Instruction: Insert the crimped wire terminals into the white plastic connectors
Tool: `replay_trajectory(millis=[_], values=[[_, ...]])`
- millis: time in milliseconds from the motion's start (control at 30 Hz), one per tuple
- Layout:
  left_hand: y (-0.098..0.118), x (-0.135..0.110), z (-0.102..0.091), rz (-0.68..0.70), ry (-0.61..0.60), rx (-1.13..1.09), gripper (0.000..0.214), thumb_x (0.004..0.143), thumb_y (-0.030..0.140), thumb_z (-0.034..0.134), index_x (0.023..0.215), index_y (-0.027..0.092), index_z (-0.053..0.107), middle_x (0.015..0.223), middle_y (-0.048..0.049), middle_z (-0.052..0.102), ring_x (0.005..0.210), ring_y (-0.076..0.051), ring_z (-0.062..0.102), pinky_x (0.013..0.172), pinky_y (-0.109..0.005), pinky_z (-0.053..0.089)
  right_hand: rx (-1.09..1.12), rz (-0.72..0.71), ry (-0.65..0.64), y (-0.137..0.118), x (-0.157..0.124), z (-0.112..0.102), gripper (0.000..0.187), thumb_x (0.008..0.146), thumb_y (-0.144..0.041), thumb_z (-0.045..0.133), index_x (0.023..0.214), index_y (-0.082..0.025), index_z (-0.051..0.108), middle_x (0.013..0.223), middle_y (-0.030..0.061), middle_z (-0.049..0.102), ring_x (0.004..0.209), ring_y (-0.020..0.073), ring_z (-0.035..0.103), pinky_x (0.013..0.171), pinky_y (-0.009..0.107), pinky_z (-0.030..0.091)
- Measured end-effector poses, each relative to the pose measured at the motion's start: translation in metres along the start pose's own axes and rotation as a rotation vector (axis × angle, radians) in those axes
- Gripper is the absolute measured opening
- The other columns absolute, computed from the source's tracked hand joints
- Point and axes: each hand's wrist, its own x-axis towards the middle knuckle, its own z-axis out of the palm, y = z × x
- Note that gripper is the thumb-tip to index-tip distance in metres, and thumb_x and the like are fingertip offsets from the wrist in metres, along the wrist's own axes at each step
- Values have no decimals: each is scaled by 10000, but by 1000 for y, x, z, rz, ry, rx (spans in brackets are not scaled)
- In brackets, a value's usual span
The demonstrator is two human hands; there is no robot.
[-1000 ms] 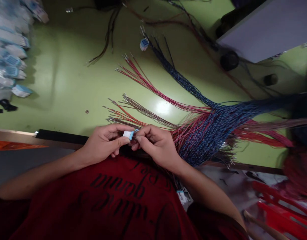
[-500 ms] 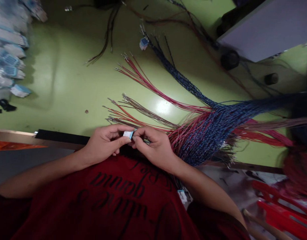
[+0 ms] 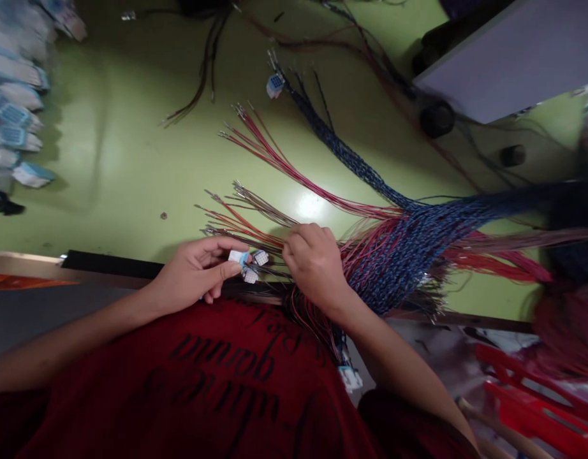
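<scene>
Moved: your right hand (image 3: 316,264) has left the connector (image 3: 238,257) and gone right onto the wires (image 3: 361,255).
Left grip: your left hand (image 3: 198,274) pinches the connector, thumb and forefinger, above the counter's (image 3: 131,166) near edge.
Right grip: curled over the wires; whether it pinches one, you cannot tell.

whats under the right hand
The right hand lies over the red and grey wires fanned on the green table. Its curled fingers hide whether it pinches one. The left hand holds a white connector beside it.
</scene>
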Motion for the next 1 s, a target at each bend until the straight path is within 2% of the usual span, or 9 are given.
replay_trajectory(millis=[133, 233, 333, 467, 600, 667, 733, 867, 1000], values=[[1, 2, 0, -19, -3, -15, 269, 795, 207, 645, 1055, 146, 618, 585, 64, 592, 343, -36, 462, 318, -130, 419, -11, -1, 48, 0, 0, -3, 193, 925, -137, 478, 846, -164, 652, 874, 97, 672, 811, 214, 555, 710, 360, 395], [0, 2, -1, -34, -8, -4, 269, 802, 206, 641, 1063, 148, 609, 556, 75, 574, 346, -38, 464, 323, -125, 418, -146, -79, -5, 0, 2, -2, 205, 927, -129, 478, 818, -166, 648, 846, 102, 667, 773, 220, 530, 677, 366, 364], [0, 0, -1, -48, -28, 6, 273, 810, 210, 636, 1073, 143, 605, 499, 88, 550, 346, -42, 464, 331, -118, 419, -155, -95, 43, 1, 3, 1, 179, 902, -100, 490, 817, -160, 636, 837, 98, 675, 765, 214, 543, 683, 360, 376], [0, -1, -2, -54, -30, -13, 282, 808, 218, 637, 1075, 137, 600, 466, 93, 539, 339, -44, 456, 330, -117, 417, 93, 44, 165, 7, -3, -4, 137, 848, -91, 501, 851, -170, 613, 814, 64, 688, 757, 182, 597, 692, 328, 435], [2, 1, -2, -68, -2, -46, 295, 796, 202, 631, 1080, 139, 586, 477, 98, 531, 341, -49, 460, 325, -126, 421, 363, 282, 227, 8, -6, -27, 76, 810, -138, 569, 811, -198, 617, 709, -4, 653, 609, 127, 572, 556, 261, 435], [4, 2, 0, -75, -6, -54, 303, 789, 201, 631, 1081, 140, 579, 472, 98, 532, 336, -52, 460, 322, -131, 421, 468, 329, 252, 0, -2, -40, 53, 805, -150, 612, 800, -201, 628, 698, -18, 649, 604, 113, 573, 528, 238, 432], [7, 4, 2, -73, -33, -54, 313, 781, 209, 636, 1082, 141, 578, 462, 98, 531, 329, -54, 457, 318, -133, 415, 611, 284, 213, -15, 6, -52, 46, 812, -156, 632, 817, -199, 646, 733, -16, 671, 632, 103, 591, 540, 223, 448], [12, 5, 7, -39, -68, -62, 338, 727, 217, 679, 1047, 143, 597, 458, 96, 527, 337, -59, 471, 319, -135, 414, 1003, 83, -64, -42, 22, -56, 39, 839, -190, 631, 842, -177, 667, 788, -1, 704, 686, 91, 630, 629, 211, 488], [11, 7, 3, -11, -27, -96, 291, 748, 201, 670, 1022, 140, 595, 484, 97, 528, 317, -43, 447, 301, -126, 396, 1058, 344, -59, -38, 24, -37, 92, 832, -161, 579, 746, -164, 612, 645, -35, 600, 562, 61, 526, 530, 195, 419]])
